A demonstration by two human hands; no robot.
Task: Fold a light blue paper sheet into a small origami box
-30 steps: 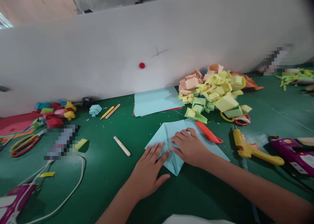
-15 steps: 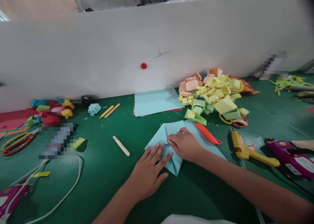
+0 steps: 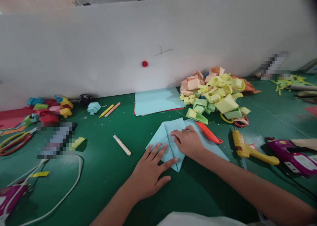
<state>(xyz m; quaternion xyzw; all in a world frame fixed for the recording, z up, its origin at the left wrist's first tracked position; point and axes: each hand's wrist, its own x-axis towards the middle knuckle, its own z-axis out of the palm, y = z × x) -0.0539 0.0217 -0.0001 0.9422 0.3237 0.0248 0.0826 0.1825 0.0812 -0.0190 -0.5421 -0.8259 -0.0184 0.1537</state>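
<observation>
Reaches further across the blue paper [image 3: 162, 137] than half a second ago with the left hand [image 3: 148, 173], fingers spread flat, pressing the lower corner down. Presses on the crease near the paper's middle with the right hand [image 3: 188, 142], fingers together and slightly curled, tips on the fold. Holds the paper flat on the green table [image 3: 106, 183], close in front, between a white stick [image 3: 122, 145] on the left and an orange cutter [image 3: 209, 133] at its right edge. Shows a yellow glue gun [image 3: 247, 148] beyond the cutter, with a stack of blue sheets [image 3: 157, 100] and a heap of folded scraps [image 3: 218, 94] further back.
</observation>
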